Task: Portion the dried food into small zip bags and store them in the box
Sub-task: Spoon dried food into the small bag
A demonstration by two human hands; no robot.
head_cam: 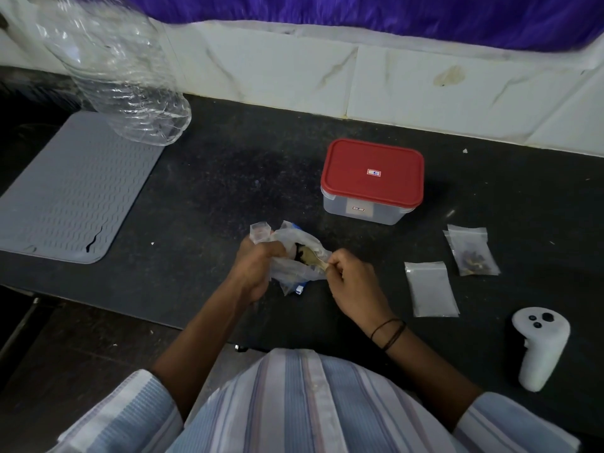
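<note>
My left hand (254, 268) grips a crumpled clear plastic bag of dried food (295, 256) just above the dark counter. My right hand (351, 282) pinches the bag's right edge, where dark and tan pieces show inside. A clear box with a red lid (372, 179) stands shut behind the bag. To the right lie a small zip bag holding dark dried pieces (474, 251) and an empty small zip bag (429, 289), both flat on the counter.
A grey ribbed mat (75, 191) lies at the left with a large clear plastic bottle (124, 80) above it. A white controller (537, 346) rests at the right front. A white tiled wall (392, 86) runs behind the counter.
</note>
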